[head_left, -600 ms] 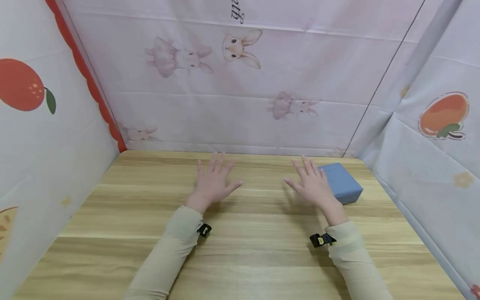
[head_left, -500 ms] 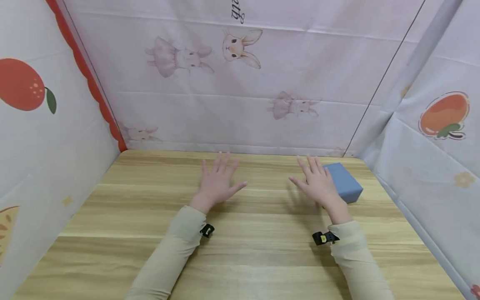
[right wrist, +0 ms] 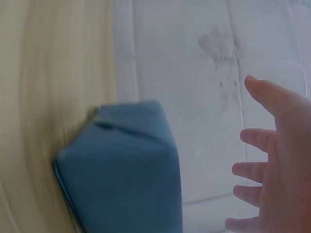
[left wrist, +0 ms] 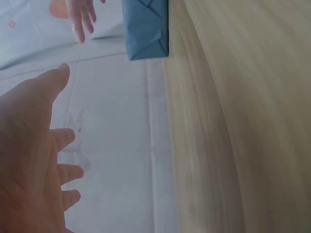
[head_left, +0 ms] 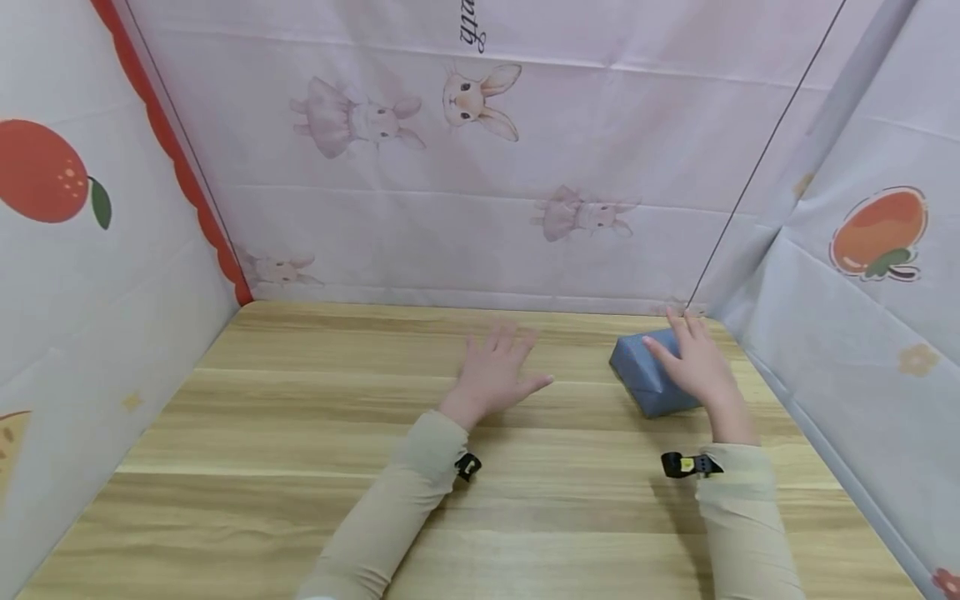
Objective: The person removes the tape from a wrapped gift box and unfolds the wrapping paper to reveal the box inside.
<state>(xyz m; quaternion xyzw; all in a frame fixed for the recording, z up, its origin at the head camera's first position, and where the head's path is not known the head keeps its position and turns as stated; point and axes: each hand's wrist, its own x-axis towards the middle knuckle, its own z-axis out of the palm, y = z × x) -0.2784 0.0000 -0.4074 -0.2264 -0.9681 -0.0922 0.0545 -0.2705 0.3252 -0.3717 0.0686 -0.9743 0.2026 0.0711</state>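
Note:
A blue box wrapped in paper with folded ends lies on the wooden table at the back right. My right hand is over its right part in the head view, fingers spread, covering some of it. In the right wrist view the box sits to the left of the hand, with a gap between them. My left hand hovers over the table left of the box, fingers spread and holding nothing. The left wrist view has the left hand apart from the box.
The wooden table is enclosed by a pink rabbit-print cloth at the back. White fruit-print cloths hang at the left and right. A black strap is on the right wrist.
Both hands have moved to the right. The right hand has passed across the box, so its left side now shows, and the left hand has come nearer to it.

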